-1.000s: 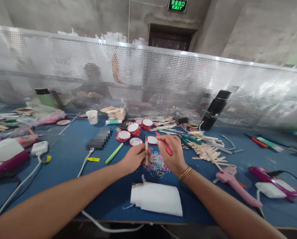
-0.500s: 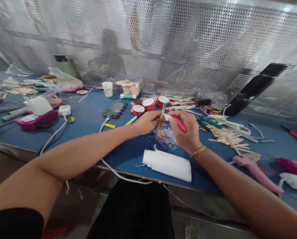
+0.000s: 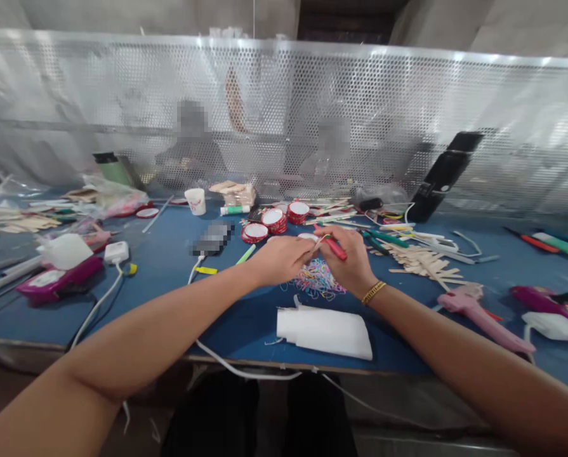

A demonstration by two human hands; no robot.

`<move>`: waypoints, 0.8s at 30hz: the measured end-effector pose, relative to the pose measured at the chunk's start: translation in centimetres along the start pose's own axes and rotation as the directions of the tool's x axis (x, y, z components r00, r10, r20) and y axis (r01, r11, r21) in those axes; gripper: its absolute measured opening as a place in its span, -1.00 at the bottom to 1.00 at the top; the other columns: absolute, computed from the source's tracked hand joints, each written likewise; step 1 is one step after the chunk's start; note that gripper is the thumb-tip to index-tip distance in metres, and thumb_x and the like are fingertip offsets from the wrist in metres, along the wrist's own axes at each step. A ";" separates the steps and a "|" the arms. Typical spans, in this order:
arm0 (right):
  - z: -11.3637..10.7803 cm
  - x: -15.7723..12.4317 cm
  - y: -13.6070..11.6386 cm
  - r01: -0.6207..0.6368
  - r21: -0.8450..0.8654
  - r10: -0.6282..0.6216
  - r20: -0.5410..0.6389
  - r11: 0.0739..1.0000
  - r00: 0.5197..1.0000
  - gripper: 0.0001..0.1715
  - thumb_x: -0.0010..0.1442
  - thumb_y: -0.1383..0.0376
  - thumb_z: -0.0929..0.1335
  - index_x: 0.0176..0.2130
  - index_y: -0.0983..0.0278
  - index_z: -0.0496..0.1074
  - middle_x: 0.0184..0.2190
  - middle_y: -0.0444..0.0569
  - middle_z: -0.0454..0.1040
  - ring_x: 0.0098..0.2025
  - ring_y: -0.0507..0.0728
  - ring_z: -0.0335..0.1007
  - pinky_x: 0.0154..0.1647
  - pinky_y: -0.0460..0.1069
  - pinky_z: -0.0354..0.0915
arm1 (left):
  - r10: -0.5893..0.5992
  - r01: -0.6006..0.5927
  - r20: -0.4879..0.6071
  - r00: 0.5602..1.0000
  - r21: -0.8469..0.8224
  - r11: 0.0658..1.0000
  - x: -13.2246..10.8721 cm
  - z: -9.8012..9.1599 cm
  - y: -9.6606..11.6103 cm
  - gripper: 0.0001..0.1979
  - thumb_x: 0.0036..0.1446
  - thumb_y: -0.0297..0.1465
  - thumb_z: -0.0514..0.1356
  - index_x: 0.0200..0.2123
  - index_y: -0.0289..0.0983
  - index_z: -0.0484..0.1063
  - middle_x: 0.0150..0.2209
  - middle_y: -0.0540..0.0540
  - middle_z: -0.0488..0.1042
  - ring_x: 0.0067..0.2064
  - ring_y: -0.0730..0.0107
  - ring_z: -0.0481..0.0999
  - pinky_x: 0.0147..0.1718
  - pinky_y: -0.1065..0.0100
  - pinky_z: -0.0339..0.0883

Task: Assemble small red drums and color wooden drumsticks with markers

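My left hand (image 3: 286, 259) is closed above the blue table, its fingertips meeting those of my right hand. A small light strip, which looks like the end of the wooden stick, shows between them. My right hand (image 3: 345, 257) is wrapped round a red pen-like tool (image 3: 336, 249). Just below both hands lies a heap of coloured rubber bands (image 3: 318, 279). Nearer the table's front edge is a white cloth-like bundle (image 3: 325, 331).
Red-rimmed rolls (image 3: 274, 219) and a paper cup (image 3: 195, 201) stand behind the hands. Wooden sticks (image 3: 421, 261) and a pink glue gun (image 3: 486, 317) lie right. A perforated metal screen (image 3: 274, 120) rises behind the table.
The camera view has tilted up. My hands have come together, and the stick that stood upright in my left hand is now mostly hidden between them.
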State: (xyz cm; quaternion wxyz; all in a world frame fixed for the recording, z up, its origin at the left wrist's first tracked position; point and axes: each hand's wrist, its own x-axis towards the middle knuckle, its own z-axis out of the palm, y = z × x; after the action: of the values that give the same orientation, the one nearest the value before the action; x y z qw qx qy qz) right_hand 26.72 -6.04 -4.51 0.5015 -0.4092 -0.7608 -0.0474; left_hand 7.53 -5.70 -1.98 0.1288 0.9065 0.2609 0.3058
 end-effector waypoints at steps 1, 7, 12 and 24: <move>0.0 0.1 -0.1 -0.007 0.009 0.007 -0.014 1.000 1.000 -0.81 0.20 0.34 0.30 -0.19 0.21 0.49 -0.31 -0.07 0.61 -0.26 0.16 0.51 -0.09 0.10 0.23 | -0.022 0.022 -0.001 1.000 -0.010 1.000 -0.1 0.0 0.0 -0.81 0.27 -0.43 0.08 -0.38 -0.24 0.44 -0.43 -0.08 0.43 -0.38 0.31 0.37 -0.32 0.29 0.18; 0.3 0.3 -0.9 -0.023 0.032 0.025 -0.055 0.999 0.998 -0.86 0.26 0.29 0.32 -0.19 0.17 0.48 -0.26 -0.09 0.61 -0.20 0.17 0.50 -0.04 0.11 0.20 | -0.211 0.194 -0.030 0.977 -0.287 0.938 -0.6 0.2 -0.8 -0.81 0.23 -0.49 0.03 -0.39 -0.26 0.40 -0.45 -0.04 0.47 -0.48 0.42 0.39 -0.47 0.40 0.24; 0.7 0.3 -1.1 -0.031 0.067 0.033 -0.027 0.997 0.999 -0.85 0.30 0.26 0.30 -0.19 0.17 0.48 -0.26 -0.11 0.60 -0.23 0.14 0.49 -0.03 0.11 0.19 | -0.282 0.251 -0.033 0.959 -0.360 0.898 -0.6 0.5 -1.3 -0.76 0.31 -0.40 -0.01 -0.41 -0.25 0.35 -0.53 0.02 0.38 -0.53 0.46 0.37 -0.51 0.44 0.22; 0.6 0.1 -0.1 -0.035 0.080 0.037 -0.024 0.996 0.999 -0.86 0.32 0.25 0.30 -0.17 0.14 0.46 -0.30 -0.13 0.61 -0.25 0.14 0.51 0.00 0.14 0.18 | -0.321 0.327 0.072 0.944 -0.326 0.887 -1.3 1.1 -0.7 -0.77 0.31 -0.43 -0.04 -0.36 -0.25 0.36 -0.45 -0.01 0.49 -0.46 0.44 0.44 -0.43 0.44 0.24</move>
State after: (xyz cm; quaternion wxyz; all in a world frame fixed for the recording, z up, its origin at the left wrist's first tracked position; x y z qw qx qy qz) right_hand 26.25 -5.75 -4.73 0.5278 -0.4019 -0.7481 -0.0130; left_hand 7.07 -5.93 -3.76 0.3315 0.8179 0.3517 0.3122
